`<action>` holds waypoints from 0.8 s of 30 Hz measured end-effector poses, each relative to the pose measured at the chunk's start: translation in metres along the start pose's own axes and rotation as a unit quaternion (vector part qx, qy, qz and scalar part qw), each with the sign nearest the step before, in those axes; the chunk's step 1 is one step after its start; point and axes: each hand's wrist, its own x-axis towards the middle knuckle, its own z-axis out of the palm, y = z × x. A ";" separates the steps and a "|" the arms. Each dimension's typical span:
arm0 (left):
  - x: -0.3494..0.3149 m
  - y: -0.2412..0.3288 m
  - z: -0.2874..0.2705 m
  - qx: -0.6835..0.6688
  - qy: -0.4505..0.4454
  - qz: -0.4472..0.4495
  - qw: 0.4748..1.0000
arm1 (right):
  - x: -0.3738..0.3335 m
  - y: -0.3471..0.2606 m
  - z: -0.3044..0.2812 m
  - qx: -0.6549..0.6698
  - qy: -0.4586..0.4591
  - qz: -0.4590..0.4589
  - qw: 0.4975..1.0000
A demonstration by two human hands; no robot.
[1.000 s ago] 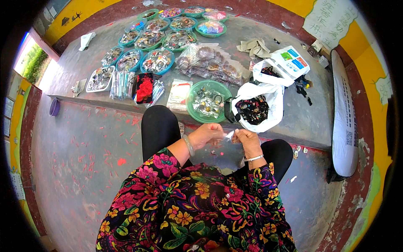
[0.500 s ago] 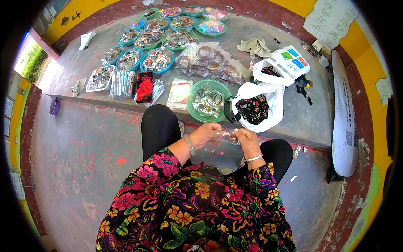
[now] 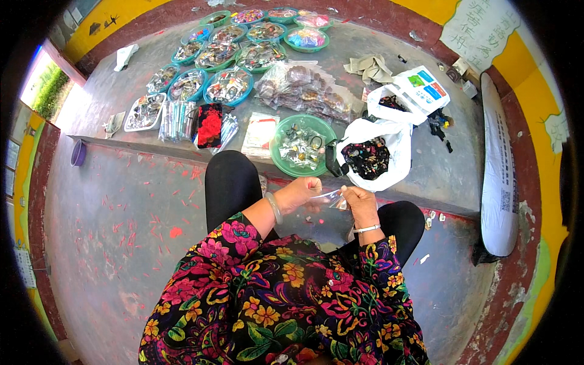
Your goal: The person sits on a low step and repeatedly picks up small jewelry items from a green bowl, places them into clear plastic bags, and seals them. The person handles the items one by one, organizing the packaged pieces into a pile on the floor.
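Between my two hands a small clear plastic bag is stretched above my lap, just in front of the raised platform. My left hand, with a pale bangle on its wrist, pinches the bag's left side. At the right side my right hand, wearing a thin silvery bangle, grips it with thumb and fingers. Glare on the film hides whether anything is inside. Beyond my hands stands a green plastic basket of small bagged items. To its right, an open white plastic bag holds many small dark pieces with coloured specks.
On the platform are several round baskets of packaged trinkets, a heap of clear bags, a red-and-black pouch and a second white bag. A long silvery panel leans at the right wall.
The clear bag has tilted and its film catches more light between my hands. My fingers have shifted slightly on it; the things on the platform look unmoved.
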 end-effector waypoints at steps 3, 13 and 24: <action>0.000 -0.001 -0.002 -0.016 -0.010 -0.008 1.000 | 0.000 -0.001 0.000 0.010 -0.014 -0.001 1.000; -0.001 0.000 -0.002 -0.066 0.008 -0.002 0.998 | 0.000 -0.002 -0.001 0.003 -0.050 0.005 0.999; 0.004 -0.003 -0.001 0.000 0.039 -0.001 0.999 | -0.002 -0.002 0.005 0.016 -0.066 0.018 0.998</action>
